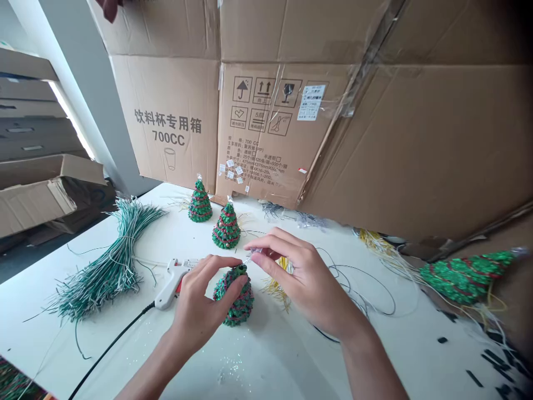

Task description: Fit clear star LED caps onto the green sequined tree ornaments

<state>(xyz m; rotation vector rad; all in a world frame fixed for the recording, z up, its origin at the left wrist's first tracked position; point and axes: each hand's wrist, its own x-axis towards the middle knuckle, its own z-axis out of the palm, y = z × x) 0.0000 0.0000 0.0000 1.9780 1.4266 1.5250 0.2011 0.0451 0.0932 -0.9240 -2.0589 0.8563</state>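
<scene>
A small green tinsel Christmas tree (240, 308) with reddish garland stands upright on the white table in front of me. My left hand (204, 297) is closed around its upper part, thumb in front and fingers behind. Just above the tip, my right hand (295, 272) pinches a small shiny, clear-looking topper (255, 251) between thumb and fingertips. The topper is at or very near the tree's tip; whether it touches I cannot tell. Left of the tree lies a white glue gun (170, 283), partly hidden by my left hand.
Two finished-looking trees (227, 226) stand behind. A bundle of green wires (108, 261) lies left, with the glue gun's black cord (112, 347) nearer me. Another tree (466, 276) lies tilted at right beside yellow ties (377, 244) and black scraps (495, 361). Cardboard (266, 128) walls the back.
</scene>
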